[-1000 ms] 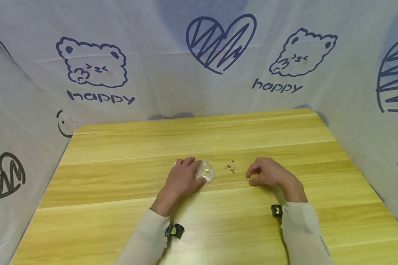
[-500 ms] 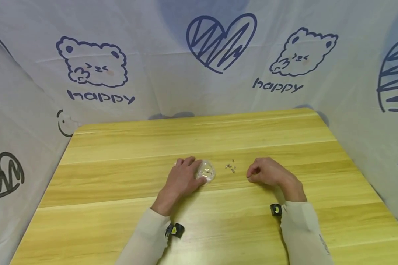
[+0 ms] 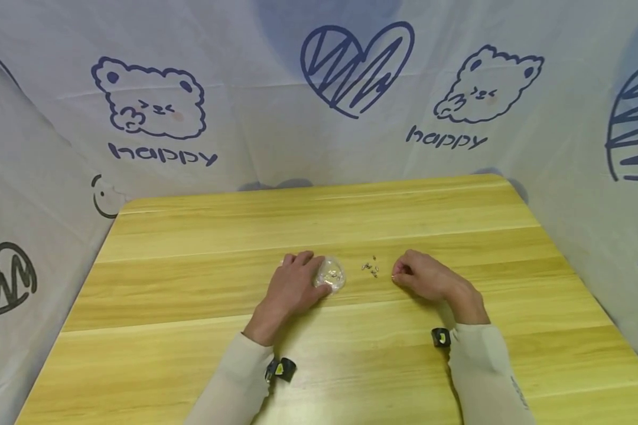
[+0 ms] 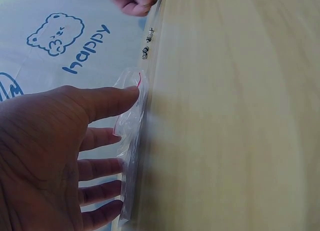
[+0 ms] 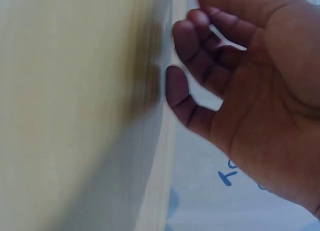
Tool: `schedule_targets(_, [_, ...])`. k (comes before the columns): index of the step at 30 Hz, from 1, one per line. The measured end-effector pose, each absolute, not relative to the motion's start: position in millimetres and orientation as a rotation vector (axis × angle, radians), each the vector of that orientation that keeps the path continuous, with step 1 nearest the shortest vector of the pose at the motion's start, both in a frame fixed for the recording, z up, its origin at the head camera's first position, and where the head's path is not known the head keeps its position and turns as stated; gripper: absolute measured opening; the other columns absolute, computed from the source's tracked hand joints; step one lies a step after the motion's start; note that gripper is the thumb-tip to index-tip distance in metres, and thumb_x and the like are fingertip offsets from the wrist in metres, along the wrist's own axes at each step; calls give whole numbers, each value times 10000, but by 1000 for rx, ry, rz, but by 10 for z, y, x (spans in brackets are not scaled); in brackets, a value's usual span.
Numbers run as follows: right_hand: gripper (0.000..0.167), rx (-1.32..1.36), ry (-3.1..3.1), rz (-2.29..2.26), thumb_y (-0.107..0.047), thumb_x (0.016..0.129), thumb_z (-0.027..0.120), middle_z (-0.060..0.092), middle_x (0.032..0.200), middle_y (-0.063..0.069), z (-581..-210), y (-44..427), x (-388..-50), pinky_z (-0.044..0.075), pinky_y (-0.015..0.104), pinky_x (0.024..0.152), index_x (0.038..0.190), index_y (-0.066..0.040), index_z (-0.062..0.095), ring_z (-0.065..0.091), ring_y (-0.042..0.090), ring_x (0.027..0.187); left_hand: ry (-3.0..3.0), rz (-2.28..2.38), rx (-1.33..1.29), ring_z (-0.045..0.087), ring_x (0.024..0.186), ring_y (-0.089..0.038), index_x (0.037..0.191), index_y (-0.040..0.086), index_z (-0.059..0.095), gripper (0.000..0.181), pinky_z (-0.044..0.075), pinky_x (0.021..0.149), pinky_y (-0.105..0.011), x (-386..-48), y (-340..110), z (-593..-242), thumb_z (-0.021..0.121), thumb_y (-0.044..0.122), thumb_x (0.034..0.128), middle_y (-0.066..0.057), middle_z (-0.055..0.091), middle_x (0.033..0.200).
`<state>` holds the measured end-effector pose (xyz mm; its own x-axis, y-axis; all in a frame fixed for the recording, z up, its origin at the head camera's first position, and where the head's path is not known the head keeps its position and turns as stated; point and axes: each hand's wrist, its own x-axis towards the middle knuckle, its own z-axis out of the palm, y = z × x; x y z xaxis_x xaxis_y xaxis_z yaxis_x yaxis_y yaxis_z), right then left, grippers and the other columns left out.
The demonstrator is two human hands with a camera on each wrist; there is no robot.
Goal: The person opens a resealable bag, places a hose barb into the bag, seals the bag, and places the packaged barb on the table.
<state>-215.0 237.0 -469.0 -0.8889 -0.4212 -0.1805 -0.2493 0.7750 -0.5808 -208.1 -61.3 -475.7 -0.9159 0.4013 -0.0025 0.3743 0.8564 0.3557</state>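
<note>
My left hand (image 3: 292, 284) rests on a clear plastic bag (image 3: 329, 268) lying on the table. In the left wrist view, the thumb and fairly straight fingers press on the bag (image 4: 131, 118), which has a red line near its top. A few small bits show inside the bag. To its right lie several small shiny metal pieces (image 3: 368, 267); their exact kind is too small to tell. My right hand (image 3: 429, 277) pinches one small metal piece (image 3: 393, 277) between thumb and index finger, right of the group. The right wrist view shows the other fingers curled, the fingertips partly cut off.
The wood-grain table (image 3: 218, 230) extends around both hands. Behind it and at its sides hangs a pale cloth (image 3: 266, 118) with drawn bears and hearts. A dark camera mount is on each wrist, near the sleeves.
My right hand drew thumb and index finger together on the small metal piece, then moved slightly left and away from me toward the group. The left hand stays on the bag.
</note>
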Motion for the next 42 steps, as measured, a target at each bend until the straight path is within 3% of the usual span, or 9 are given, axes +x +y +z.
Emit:
schedule_targets(10, [94, -566, 2811, -946, -160, 970, 575, 586, 1006, 24, -4674, 2154, -2190, 490, 328, 798, 997, -101, 644, 565, 165, 911, 2958, 532, 608, 464, 1250, -355, 1393, 164, 521, 628, 450, 987, -497, -2094, -617, -4803, 673, 455, 857, -126, 483, 1442])
schedule_targets(23, [57, -636, 2826, -983, -168, 958, 602, 590, 964, 6, -4665, 1890, -2264, 485, 295, 743, 954, -140, 652, 559, 130, 850, 2960, 537, 598, 471, 1233, -353, 1382, 165, 534, 621, 451, 980, -488, -2096, -610, -4785, 676, 458, 853, -117, 492, 1431])
schedule_targets(33, [75, -747, 2824, -890, -172, 954, 605, 597, 957, 8, -4674, 1555, -2298, 486, 312, 793, 968, -127, 663, 564, 129, 876, 2964, 520, 603, 484, 1214, -342, 1380, 165, 536, 624, 459, 973, -473, -2104, -615, -4806, 668, 475, 856, -114, 494, 1435])
schedule_targets(42, [102, -674, 2786, -769, -199, 964, 592, 585, 981, -22, -4647, 1375, -2302, 482, 317, 830, 999, -142, 669, 551, 118, 880, 2965, 477, 619, 477, 1240, -351, 1401, 169, 519, 623, 462, 977, -484, -2100, -630, -4785, 645, 486, 880, -114, 483, 1454])
